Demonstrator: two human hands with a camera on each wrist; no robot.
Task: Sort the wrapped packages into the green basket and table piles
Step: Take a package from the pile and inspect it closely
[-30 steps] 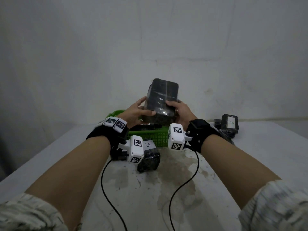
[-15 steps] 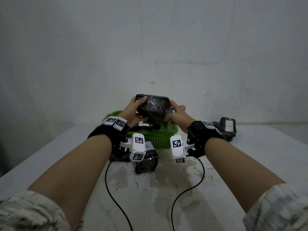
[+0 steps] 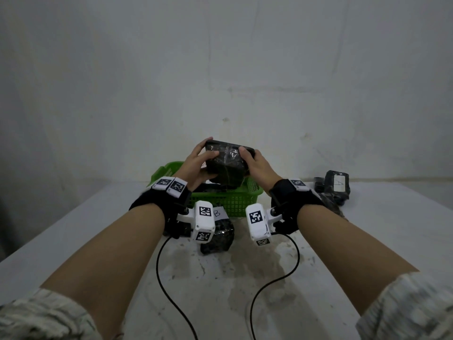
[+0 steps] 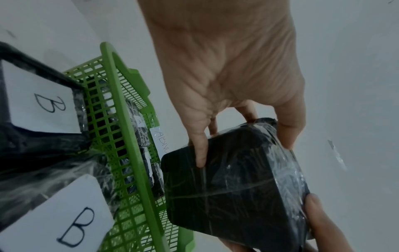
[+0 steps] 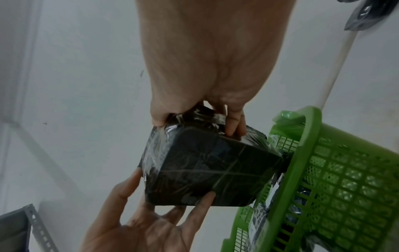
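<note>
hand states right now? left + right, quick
Left hand: grips the wrapped package at its left end, held above the green basket.
Right hand: grips the same package at its right end.

Handwritten "B" on 2 white pkg labels [image 4: 41, 100], [image 4: 71, 220]; "A" on right-pile label [image 3: 339, 183].
</note>
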